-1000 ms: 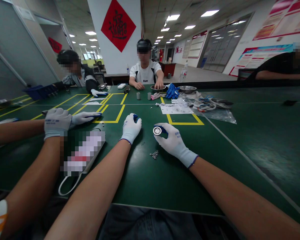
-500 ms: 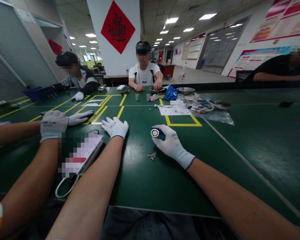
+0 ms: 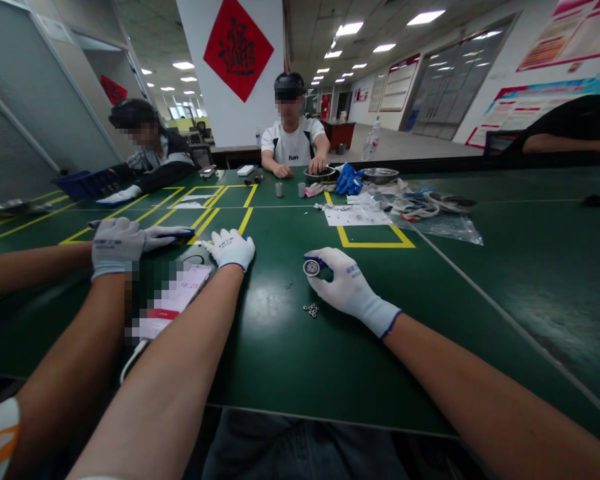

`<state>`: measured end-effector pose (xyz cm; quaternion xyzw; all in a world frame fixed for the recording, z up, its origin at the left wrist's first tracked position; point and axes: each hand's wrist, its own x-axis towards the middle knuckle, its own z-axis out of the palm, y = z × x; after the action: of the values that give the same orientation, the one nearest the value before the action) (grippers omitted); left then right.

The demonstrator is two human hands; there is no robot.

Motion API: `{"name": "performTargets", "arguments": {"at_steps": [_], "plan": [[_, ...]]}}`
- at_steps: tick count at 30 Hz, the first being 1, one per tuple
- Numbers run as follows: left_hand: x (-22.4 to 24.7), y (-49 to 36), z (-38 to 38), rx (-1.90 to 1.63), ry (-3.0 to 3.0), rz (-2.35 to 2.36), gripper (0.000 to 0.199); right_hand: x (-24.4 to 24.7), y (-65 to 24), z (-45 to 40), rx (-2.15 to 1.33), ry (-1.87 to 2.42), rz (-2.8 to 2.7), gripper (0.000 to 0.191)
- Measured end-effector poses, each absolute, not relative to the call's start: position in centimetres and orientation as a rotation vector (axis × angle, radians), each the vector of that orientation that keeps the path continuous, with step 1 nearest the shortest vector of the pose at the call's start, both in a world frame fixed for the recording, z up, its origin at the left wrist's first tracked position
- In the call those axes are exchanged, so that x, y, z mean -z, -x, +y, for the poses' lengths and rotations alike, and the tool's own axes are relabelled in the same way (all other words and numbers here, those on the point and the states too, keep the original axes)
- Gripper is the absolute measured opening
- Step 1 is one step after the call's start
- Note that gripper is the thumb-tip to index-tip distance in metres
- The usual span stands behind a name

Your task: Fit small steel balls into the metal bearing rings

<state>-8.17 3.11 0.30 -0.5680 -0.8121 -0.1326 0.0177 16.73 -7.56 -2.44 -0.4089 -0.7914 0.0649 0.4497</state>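
My right hand point(image 3: 343, 280), in a white glove with blue finger coating, is closed around a small round metal cylinder point(image 3: 311, 268). The ringed end of the cylinder faces me. Just below it on the green table point(image 3: 265, 360) lies a loose cluster of small metal rings or nuts point(image 3: 311, 309). My left hand point(image 3: 231, 249), gloved the same way, rests palm down on the table with its fingers apart, near the yellow tape lines. A phone point(image 3: 173, 300) with a white cable lies beside my left forearm.
Another person's gloved hands point(image 3: 120, 243) rest at my left. Two grey metal cylinders point(image 3: 279, 190) stand farther back. Beyond are a white paper point(image 3: 357, 216), a heap of cords and plastic bags point(image 3: 425, 207), blue gloves point(image 3: 349, 179) and metal bowls point(image 3: 380, 174). A person point(image 3: 293, 143) sits opposite.
The view has shifted slightly. My left hand has moved a little forward with its fingers reaching away. My right hand keeps hold of the metal cylinder. The left co-worker's gloved hand across the table has moved left.
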Motion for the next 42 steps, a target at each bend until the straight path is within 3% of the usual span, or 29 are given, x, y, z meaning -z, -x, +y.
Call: {"name": "performTargets", "arguments": {"at_steps": [11,18,25,37,42], "plan": [[-0.2,8.8,4.7,0.722,1.524,-2.789,0.085,2.6,-16.7,-7.7,-0.112,1.016,-1.954,0.028],[-0.2,8.7,4.8,0.491,1.567,-2.819,0.085,2.9,-16.7,-7.9,-0.067,0.973,-1.968,0.028],[0.0,6.7,2.4,0.501,1.758,-2.687,0.090,2.9,-16.7,-7.6,-0.035,0.985,-1.963,0.027],[1.0,2.9,-2.8,0.940,2.642,-2.119,0.056,2.7,-16.8,-7.1,-0.033,1.078,-1.815,0.025],[1.1,2.4,-3.3,1.136,2.937,-1.972,0.055,2.9,-17.0,-6.7,0.038,1.126,-1.790,0.034]]}}
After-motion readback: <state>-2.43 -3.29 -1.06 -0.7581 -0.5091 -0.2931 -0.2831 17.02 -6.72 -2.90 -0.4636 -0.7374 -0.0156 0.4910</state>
